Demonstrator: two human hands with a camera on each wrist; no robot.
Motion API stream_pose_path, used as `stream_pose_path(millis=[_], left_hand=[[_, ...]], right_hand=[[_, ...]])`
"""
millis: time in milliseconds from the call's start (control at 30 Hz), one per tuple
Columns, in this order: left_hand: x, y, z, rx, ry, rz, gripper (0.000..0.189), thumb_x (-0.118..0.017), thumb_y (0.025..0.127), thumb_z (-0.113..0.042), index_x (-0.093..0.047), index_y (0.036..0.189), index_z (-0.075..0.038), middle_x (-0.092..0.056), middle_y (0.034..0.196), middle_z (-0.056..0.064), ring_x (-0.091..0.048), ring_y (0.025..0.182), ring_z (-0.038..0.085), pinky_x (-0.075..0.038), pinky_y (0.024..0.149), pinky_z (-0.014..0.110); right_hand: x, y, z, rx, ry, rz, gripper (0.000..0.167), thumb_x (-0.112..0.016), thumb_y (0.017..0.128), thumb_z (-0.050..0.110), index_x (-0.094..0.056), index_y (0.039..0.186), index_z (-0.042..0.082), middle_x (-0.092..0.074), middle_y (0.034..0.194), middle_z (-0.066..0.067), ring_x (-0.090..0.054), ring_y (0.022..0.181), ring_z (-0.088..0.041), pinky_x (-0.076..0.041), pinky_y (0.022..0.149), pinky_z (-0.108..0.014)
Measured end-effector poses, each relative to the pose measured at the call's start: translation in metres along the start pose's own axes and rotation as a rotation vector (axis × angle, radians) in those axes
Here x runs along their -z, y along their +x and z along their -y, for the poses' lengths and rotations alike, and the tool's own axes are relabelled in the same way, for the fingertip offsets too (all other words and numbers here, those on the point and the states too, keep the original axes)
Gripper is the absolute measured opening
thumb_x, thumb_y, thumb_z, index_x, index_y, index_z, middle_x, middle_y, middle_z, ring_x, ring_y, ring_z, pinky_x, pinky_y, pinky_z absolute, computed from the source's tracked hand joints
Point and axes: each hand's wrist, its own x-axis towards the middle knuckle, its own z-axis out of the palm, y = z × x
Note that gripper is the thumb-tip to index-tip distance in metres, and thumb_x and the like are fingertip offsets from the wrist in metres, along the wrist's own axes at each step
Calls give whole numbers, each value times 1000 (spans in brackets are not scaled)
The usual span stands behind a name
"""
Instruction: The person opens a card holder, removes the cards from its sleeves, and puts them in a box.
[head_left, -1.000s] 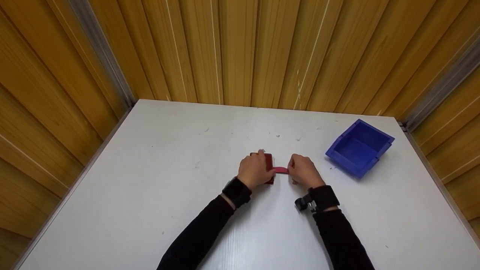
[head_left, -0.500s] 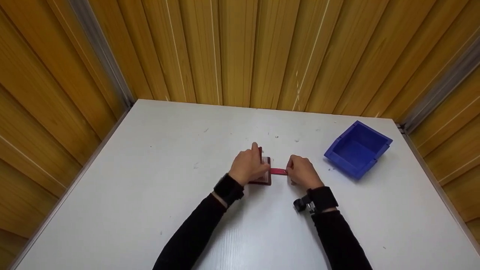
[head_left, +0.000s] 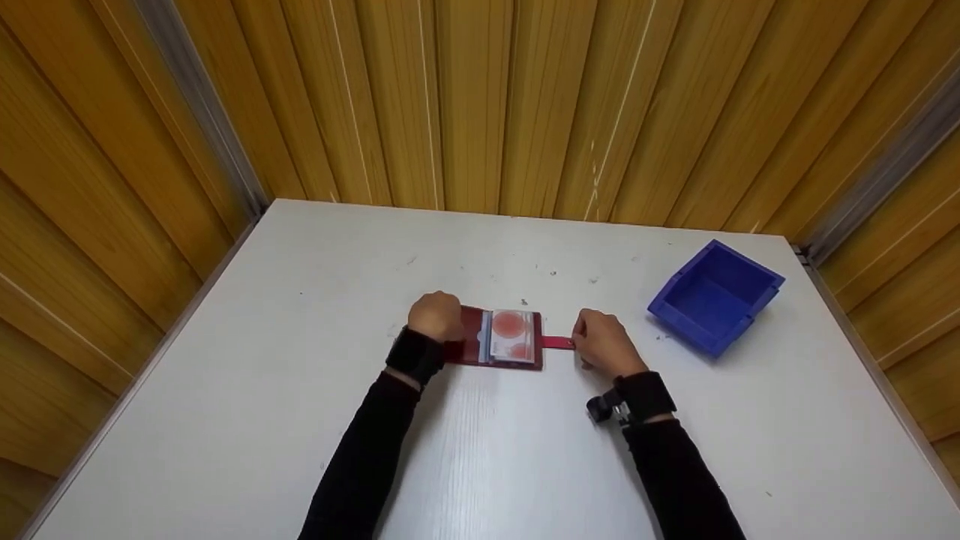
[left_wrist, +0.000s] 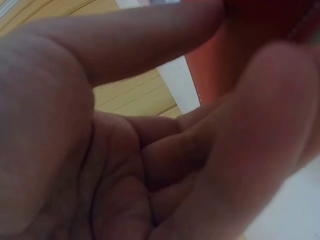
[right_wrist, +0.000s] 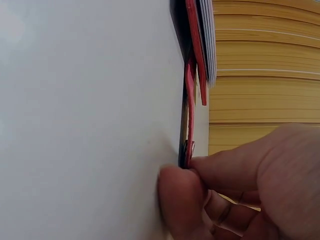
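A dark red card holder (head_left: 514,337) lies spread on the white table, its clear sleeves and a card with red circles showing on the right half. My left hand (head_left: 436,319) is at its left cover, fingers curled and thumb tip against the red cover (left_wrist: 210,70) in the left wrist view; part of that cover is hidden beneath the hand. On the other side, my right hand (head_left: 606,341) pinches the end of the pinkish-red strap (head_left: 557,343) between thumb and finger. The right wrist view shows the strap (right_wrist: 190,110) edge-on, with a small metal snap near the fingertips.
A blue plastic bin (head_left: 716,298) stands at the right rear of the white table (head_left: 225,420). Yellow wood-look panels (head_left: 472,105) enclose the back and both sides. Small marks dot the tabletop.
My left hand has swung the card holder's cover over to the left, laying the sleeves and card bare. My right hand has stayed on the strap.
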Motion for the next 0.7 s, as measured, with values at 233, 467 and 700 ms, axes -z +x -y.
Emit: stream_pose_path(millis=[233,467,700], left_hand=[[-5,2,-8,-94,-35,-131,12,-72,85,-2,-74,93,6,-74,92,20,-68,81,27,-61,73,43],[-10,7,-10,-146,-118,-112,12,-72,85,-6,-71,88,6,-70,86,18,-53,73,24,-56,73,41],[-13,10,-14,-157,-135,-84,15,-75,85,-9,-71,89,5,-66,82,13,-49,71,21,-53,71,37]], right_hand=[[1,0,-1,36,16,-20,5,-61,96,2,-62,92,1,-64,74,-9,-62,53,-12,-49,50,-25],[3,0,2,180,31,-133,33,-73,94,12,-67,124,-2,-68,102,-16,-65,91,-28,-55,82,-40],[-5,-4,8,266,79,123,94,-86,84,42,-39,160,13,-44,158,-16,-42,143,-34,-34,120,-58]])
